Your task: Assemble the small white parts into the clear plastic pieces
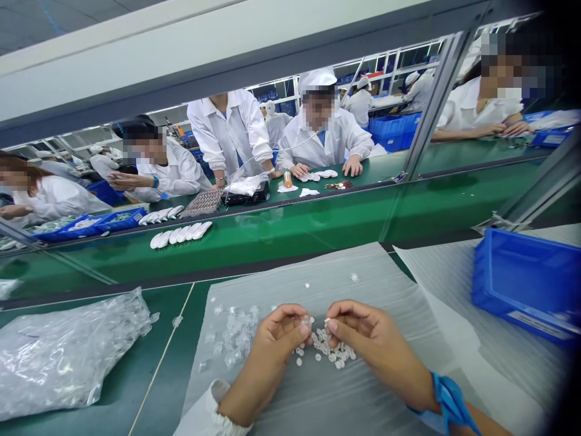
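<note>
Above a foam sheet (363, 387), my left hand (276, 345) pinches a small clear plastic piece (305, 321) between thumb and fingertips. My right hand (370, 333), a little apart from it, closes thumb and forefinger on a small white disc (327, 321), mostly covered by the fingertips. Below and between both hands lies a loose pile of small white discs (338, 354). Left of my left hand, many clear plastic pieces (233, 333) are scattered on the sheet. One more clear piece (354, 277) and a single white disc (307, 285) lie farther back.
A big clear bag (59, 357) of plastic pieces rests at left on the green table (158, 387). At right stands a blue bin (526, 284). Beyond a metal frame post (436, 103), a green conveyor belt (281, 224) carries white pads (181, 235); co-workers in white sit opposite.
</note>
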The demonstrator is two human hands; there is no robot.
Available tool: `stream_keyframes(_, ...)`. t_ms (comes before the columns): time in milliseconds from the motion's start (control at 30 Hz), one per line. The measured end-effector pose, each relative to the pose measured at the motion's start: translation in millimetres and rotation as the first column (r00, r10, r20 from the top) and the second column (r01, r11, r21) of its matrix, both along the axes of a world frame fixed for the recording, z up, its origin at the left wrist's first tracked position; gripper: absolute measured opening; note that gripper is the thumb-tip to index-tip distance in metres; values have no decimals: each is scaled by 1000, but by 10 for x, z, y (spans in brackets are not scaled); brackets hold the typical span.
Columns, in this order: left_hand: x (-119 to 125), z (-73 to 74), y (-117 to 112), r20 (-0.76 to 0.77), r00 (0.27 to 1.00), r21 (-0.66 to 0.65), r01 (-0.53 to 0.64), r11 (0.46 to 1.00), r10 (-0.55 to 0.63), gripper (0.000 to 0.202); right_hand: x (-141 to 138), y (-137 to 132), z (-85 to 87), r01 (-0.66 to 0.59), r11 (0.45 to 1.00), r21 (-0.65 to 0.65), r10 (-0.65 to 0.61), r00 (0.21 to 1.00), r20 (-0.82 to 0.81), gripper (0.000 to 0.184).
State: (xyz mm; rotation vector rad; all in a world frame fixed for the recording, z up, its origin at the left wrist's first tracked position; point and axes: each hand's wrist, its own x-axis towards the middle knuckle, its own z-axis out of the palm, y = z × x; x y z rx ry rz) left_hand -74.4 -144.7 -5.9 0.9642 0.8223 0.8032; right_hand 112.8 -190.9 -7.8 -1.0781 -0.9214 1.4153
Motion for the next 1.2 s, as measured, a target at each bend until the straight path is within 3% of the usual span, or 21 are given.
stream_keyframes(300,31,-19,-55,3,999,51,40,998,-40,28,-57,-18,-47,22,999,-35,-25,997,-76,28)
stream_keyframes(600,82,-2,-69,35,999,123,19,992,-24,22,-93,-53,-7,-8,999,43,8,1000,7,19)
stream_keyframes(933,66,-86,-88,-5,1000,116,5,993,-4,23,-67,-33,2,-34,994,107,24,995,95,17)
stream_keyframes(1200,79,-49,-84,-66,998,211,-2,977,16,20,-68,-40,-23,-13,999,33,10,993,118,24)
